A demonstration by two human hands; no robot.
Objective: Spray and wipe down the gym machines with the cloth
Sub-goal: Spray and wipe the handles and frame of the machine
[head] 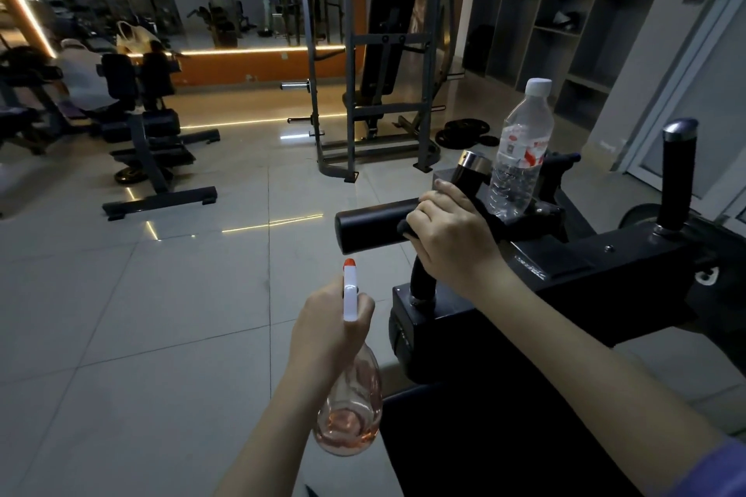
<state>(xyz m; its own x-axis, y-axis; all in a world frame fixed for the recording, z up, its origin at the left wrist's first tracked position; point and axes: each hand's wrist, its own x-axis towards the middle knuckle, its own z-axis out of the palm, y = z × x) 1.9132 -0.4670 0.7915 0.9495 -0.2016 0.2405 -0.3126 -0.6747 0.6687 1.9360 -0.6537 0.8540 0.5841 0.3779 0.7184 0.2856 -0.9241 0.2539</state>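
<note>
1. Head camera looks down on a dark gym machine whose black roller pad sticks out sideways; every place below is given against that pad.
2. The right hand sits on the pad's inner end, fingers curled over it and clenched on a dark cloth, which is pressed between palm and padding. Wrapping the cloth round the roll probably lets one stroke cover most of its curved surface.
3. The left hand is below the pad and apart from it, grasping the neck of the spray bottle under its white head. The orange-tipped nozzle points up towards the pad, so the bottle seems to be kept aimed and ready for a fresh squirt while the other hand wipes. Whether a finger rests on the trigger cannot be told.
4. The bottle's clear body hangs under that hand, further below the pad, with only a little pinkish liquid in the bottom; it looks nearly spent.
5. A plastic water bottle stands upright just behind the pad's inner end, seemingly parked on the machine. It is near the wiping hand and could be knocked.
6. A chrome-capped grip rises just behind the pad, beside the right fingertips. A taller black handle stands well apart from the pad, on the side of its inner end. Both are likely surfaces to wipe after the pad.
</note>
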